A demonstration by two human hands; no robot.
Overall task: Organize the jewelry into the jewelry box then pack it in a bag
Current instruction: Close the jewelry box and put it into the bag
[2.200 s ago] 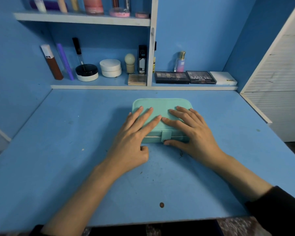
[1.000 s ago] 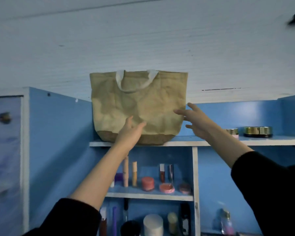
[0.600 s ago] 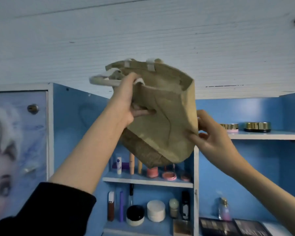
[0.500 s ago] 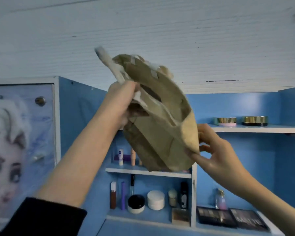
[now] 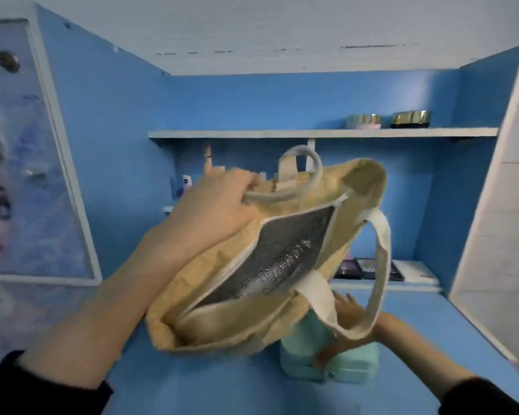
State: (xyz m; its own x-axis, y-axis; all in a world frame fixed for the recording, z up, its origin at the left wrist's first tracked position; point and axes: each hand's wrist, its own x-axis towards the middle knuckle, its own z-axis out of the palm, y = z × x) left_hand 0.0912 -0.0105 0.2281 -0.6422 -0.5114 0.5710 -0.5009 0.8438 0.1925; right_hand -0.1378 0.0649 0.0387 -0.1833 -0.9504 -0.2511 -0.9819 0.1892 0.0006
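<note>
1. Left hand (image 5: 213,211): fingers curled tight round one white handle (image 5: 285,193) and the adjoining rim of the bag (image 5: 240,322). The bag hangs from that grip above the table (image 5: 207,384), tilted, its mouth gaping toward the camera and its silver lining (image 5: 282,259) on show.
2. Right hand (image 5: 346,313): laid on the closed jewelry box (image 5: 357,368), which rests on the table directly beneath those fingers. Blur and the loose handle strap (image 5: 382,265) crossing the hand prevent saying whether it grips the box or merely rests on it.
3. Hazard, snagging: the loose strap is draped across the right fingers. In my judgement a lift of the box could catch in this loop and miss the mouth.
4. Hazard, collapse: the bag is soft and supported from one side only. The unsupported rim nearest the right fingers may fold inward as the box meets it.
5. Hazard, spill: the box's clasp cannot be checked from here. If unlatched, tipping it into the bag could scatter the contents.
6. Clearance: bare table lies on the near side of both hands. Beyond the right fingers a low ledge carries palettes (image 5: 369,268). A white side panel (image 5: 498,235) closes off the room outboard of the right hand, and a shelf (image 5: 252,133) runs above the left fingers.
</note>
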